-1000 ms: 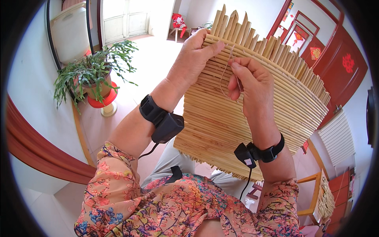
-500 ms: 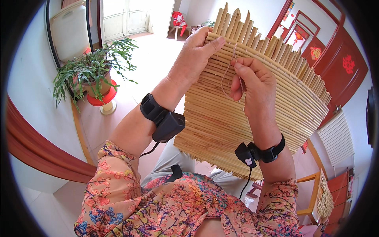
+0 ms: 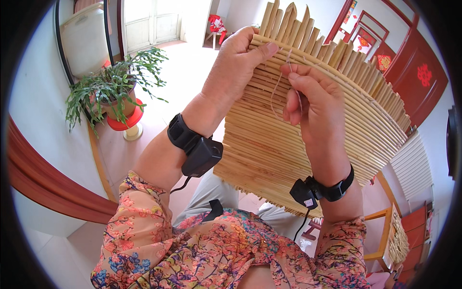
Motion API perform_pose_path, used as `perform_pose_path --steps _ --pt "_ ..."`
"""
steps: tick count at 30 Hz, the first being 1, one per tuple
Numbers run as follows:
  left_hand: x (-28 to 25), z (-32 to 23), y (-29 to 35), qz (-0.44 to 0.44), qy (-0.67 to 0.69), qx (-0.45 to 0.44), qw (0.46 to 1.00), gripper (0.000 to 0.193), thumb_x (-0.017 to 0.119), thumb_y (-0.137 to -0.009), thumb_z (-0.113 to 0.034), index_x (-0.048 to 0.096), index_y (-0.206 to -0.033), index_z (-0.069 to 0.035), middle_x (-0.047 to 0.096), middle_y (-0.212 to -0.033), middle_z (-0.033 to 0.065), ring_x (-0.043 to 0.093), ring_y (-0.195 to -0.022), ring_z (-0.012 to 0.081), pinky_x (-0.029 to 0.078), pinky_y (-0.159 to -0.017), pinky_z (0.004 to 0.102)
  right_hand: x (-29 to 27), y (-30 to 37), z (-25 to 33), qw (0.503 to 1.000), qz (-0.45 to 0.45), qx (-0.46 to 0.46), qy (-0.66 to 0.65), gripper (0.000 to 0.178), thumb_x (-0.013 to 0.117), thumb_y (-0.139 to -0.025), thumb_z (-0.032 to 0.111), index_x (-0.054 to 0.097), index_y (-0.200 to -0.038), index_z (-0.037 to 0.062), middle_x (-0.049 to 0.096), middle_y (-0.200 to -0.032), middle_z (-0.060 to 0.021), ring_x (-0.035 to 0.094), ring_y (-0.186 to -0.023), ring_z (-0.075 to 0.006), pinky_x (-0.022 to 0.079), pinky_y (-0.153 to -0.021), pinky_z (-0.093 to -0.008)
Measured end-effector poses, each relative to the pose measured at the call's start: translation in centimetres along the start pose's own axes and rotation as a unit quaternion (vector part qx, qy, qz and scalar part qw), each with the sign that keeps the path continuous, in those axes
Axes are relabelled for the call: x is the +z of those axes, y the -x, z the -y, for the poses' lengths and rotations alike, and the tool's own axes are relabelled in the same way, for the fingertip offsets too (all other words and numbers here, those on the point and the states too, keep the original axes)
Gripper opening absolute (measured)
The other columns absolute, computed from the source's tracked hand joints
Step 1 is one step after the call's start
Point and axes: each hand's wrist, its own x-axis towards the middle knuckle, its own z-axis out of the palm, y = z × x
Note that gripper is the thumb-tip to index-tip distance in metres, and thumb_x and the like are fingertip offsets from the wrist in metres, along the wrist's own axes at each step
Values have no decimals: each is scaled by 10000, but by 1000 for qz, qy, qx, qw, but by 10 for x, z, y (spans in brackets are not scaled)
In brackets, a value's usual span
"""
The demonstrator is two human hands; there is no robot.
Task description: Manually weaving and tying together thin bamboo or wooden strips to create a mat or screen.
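Note:
A panel of pale yellow plant stalks (image 3: 269, 149), laid side by side in rows, tilts up in front of me. Along its far edge a second layer of upright stalks (image 3: 308, 36) sticks out with uneven tips. My left hand (image 3: 236, 65) is closed on the panel's upper left corner, its thumb pressed on the front stalks. With its fingertips together over the panel, my right hand (image 3: 315, 94) pinches a thin pale thread (image 3: 272, 98). The thread runs from the upper edge and hangs in a loop below the fingers. Whether a needle is in the pinch is too small to tell.
A potted plant (image 3: 115, 103) stands on a red-topped stand at the left. At the lower right is a wooden frame (image 3: 385, 236) with a bundle of stalks (image 3: 398, 239). A radiator (image 3: 414, 166) and a red door (image 3: 418, 82) are on the right.
My right hand has shifted slightly to the right, still pinching the thread. The panel has swung a little to the right, and my left hand keeps its grip.

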Motion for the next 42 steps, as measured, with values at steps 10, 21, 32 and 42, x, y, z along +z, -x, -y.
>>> perform_pose_path --steps 10,21,32,42 --pt "12 -31 0 -20 -103 101 989 229 645 -814 -166 532 -912 7 587 -776 40 520 -728 89 421 -654 240 2 11 23 997 10 -66 -26 212 511 -806 49 592 -949 -84 538 -530 -70 456 -385 -109 360 -363 -210" --pt "27 28 40 9 -316 197 928 194 651 -774 -112 523 -885 -18 565 -674 129 568 -587 260 437 -549 306 -45 39 -21 997 -14 74 -31 210 525 -856 83 588 -989 -67 522 -546 -29 442 -401 -74 349 -380 -191" --pt "36 75 131 144 -355 200 902 163 677 -726 -79 577 -841 -21 597 -668 81 583 -602 244 467 -535 312 -87 127 -92 970 -39 234 -49 180 520 -874 81 587 -1032 27 477 -542 6 412 -439 -57 327 -421 -190" --pt "29 88 171 308 -302 233 872 304 686 -615 22 553 -884 -24 655 -907 153 631 -724 265 507 -602 308 -110 203 -145 947 -33 318 18 144 493 -902 42 546 -1030 3 598 -724 -37 562 -582 -88 463 -490 -226"
